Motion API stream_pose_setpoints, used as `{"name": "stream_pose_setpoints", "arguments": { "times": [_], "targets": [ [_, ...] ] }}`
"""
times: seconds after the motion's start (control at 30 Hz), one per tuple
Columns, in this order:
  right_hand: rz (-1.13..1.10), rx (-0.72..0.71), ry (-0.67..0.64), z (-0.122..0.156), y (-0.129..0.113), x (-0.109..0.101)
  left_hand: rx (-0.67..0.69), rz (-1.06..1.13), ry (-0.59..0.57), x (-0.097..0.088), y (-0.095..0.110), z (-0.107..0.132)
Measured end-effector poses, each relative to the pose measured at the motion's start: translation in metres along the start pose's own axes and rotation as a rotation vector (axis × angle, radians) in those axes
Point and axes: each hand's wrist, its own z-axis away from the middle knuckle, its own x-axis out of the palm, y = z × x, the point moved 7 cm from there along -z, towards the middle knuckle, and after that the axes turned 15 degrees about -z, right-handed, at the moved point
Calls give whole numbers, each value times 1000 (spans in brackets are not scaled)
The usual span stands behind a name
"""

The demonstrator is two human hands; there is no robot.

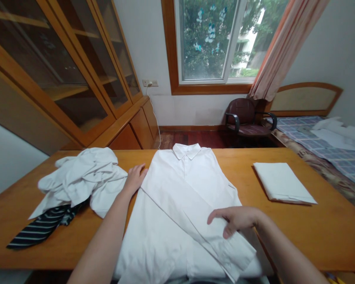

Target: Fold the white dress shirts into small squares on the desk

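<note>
While our right hand (239, 218) has thumb and fingers apart at the white shirt (156, 240), our left hand (135, 178)'s by its left edge; we can't tell if it's pinching. Shirt's spread on the wooden table (337, 236), crumpled white clothing (79, 173) and striped tie (38, 228) left of it, folded white cloth (284, 181) right.

Cool, diffuse daylight from the window (210, 51) softly lit the scene, where the white shirt (189, 173) appeared bright, a narrow shadow edged the folded cloth (284, 181), the glass-fronted cabinet (77, 59) looked dim, the right hand (239, 219) showed slight blur, and wide-angle distortion slanted the margins.
</note>
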Motion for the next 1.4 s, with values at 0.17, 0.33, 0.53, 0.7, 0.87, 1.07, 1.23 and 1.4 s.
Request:
{"name": "stream_pose_setpoints", "arguments": {
  "times": [0.17, 0.33, 0.53, 0.7, 0.87, 1.07, 1.23, 1.4],
  "targets": [
    [77, -79, 79, -1, -18, -6, -113, 263, -149, -4, -11, 19],
    [40, -126, 360, -18, -36, -34, -38, 449, -203, -4, -2, 43],
    [40, -257, 537, -55, -63, -42, 3, 386, -71, -9, 1, 54],
    [137, -276, 719, -80, -66, -43, -15, 419, -17, -10, -1, 56],
    [131, -211, 644, -82, -59, -34, -131, 406, 20, -7, -7, 53],
    [-31, -227, 569, -59, -57, -33, -123, 381, 46, 2, -12, 52],
    [24, -188, 561, -53, -50, -34, 13, 211, 106, -1, -6, 48],
    [-38, -176, 473, -48, -46, -31, 181, 39, 164, -15, 32, 25]
  ]
}}
